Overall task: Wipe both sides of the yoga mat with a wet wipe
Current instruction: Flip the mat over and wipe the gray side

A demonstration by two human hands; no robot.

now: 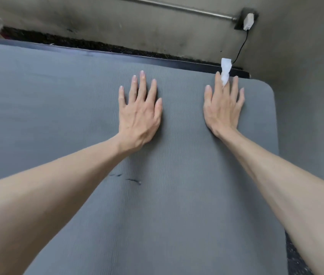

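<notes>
On ribbed grey mat [177, 195]: both hands flat (right hand [223, 108] pinching white wipe [225, 72]).

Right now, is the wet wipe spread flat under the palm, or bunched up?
Bunched up. The wipe sticks out as a narrow crumpled strip between two fingers of the right hand, which lies flat on the mat.
</notes>
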